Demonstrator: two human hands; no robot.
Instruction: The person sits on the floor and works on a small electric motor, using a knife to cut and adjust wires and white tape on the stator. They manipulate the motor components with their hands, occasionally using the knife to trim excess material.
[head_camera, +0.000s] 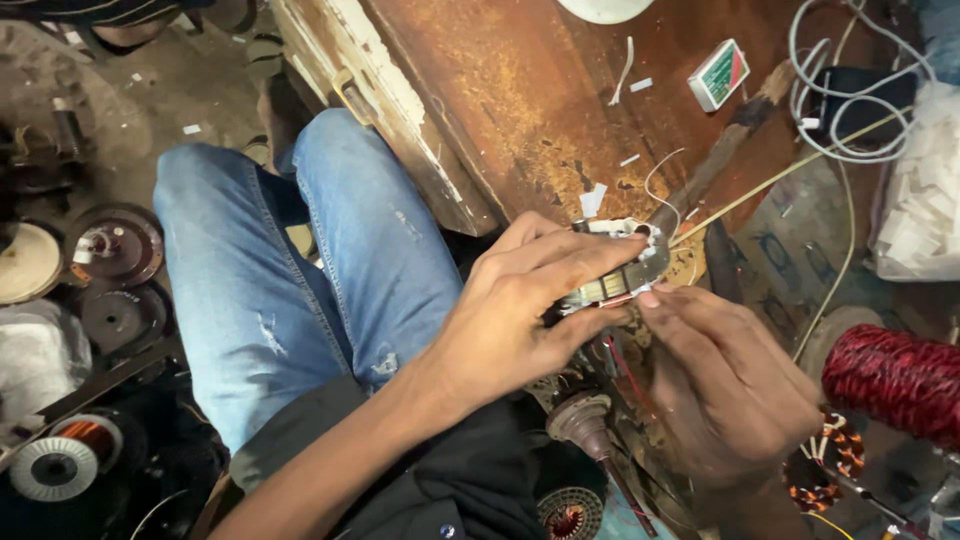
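Motor stator (622, 268), by the rusty surface's (520, 110) edge: left hand (520, 310) grasps its rim, right hand (725, 375) pinches beneath; judged heavy, rigid, windings fragile—hold the laminated core.

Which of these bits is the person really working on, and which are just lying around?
In hand:
left hand
right hand
small round motor core with white inserts, gripped by both hands

Lying about:
red wire spool
small green and white box
white cable
copper wire spool
wooden table
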